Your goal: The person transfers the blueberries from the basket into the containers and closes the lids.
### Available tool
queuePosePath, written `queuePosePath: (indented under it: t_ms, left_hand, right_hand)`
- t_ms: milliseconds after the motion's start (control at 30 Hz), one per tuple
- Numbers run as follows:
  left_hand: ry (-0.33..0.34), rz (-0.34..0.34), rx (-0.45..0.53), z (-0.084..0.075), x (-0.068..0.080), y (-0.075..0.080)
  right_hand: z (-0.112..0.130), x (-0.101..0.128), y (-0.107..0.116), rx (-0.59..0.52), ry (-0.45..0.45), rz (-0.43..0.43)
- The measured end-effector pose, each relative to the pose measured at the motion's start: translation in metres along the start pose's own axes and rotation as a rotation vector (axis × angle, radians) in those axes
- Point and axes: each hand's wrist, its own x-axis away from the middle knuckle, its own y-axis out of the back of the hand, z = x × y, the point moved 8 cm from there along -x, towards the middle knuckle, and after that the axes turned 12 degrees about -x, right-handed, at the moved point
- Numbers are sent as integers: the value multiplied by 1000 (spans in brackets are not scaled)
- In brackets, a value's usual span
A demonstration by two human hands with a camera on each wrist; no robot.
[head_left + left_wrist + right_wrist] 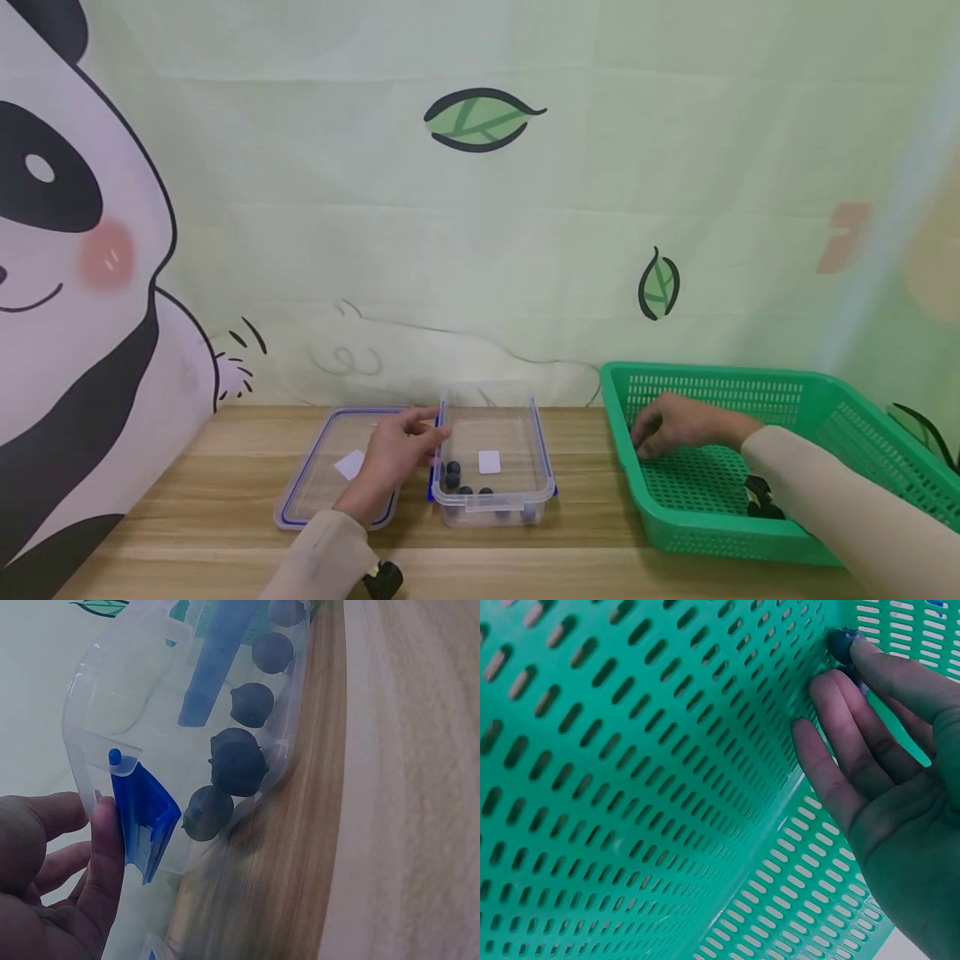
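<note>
A clear plastic box (517,450) with blue side clasps stands on the table, with several blueberries (251,705) lying along its bottom. My left hand (397,450) grips the box's left rim, fingers beside the blue clasp (146,817). Inside the green basket (705,537), my right hand (678,423) reaches down by the left wall. Its thumb and fingers pinch a dark blueberry (843,646) in the right wrist view. A second dark berry shows just below that one, partly hidden by the fingers.
The box's clear lid (307,492) with a blue seal lies flat left of the box, partly under my left forearm. A wooden table (570,567) carries everything. Behind it hangs a pale green cloth (360,167) printed with a panda and leaves.
</note>
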Motion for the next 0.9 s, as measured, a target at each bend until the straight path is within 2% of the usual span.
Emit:
queuePosePath:
  t_ms: [667,900]
  left_hand:
    - [-8,-3,21,1,-1,1]
    - [-9,-1,4,0,-1,1]
  right_hand:
    - [1,0,0,42,-14,7]
    - [10,2,6,21,16,-30]
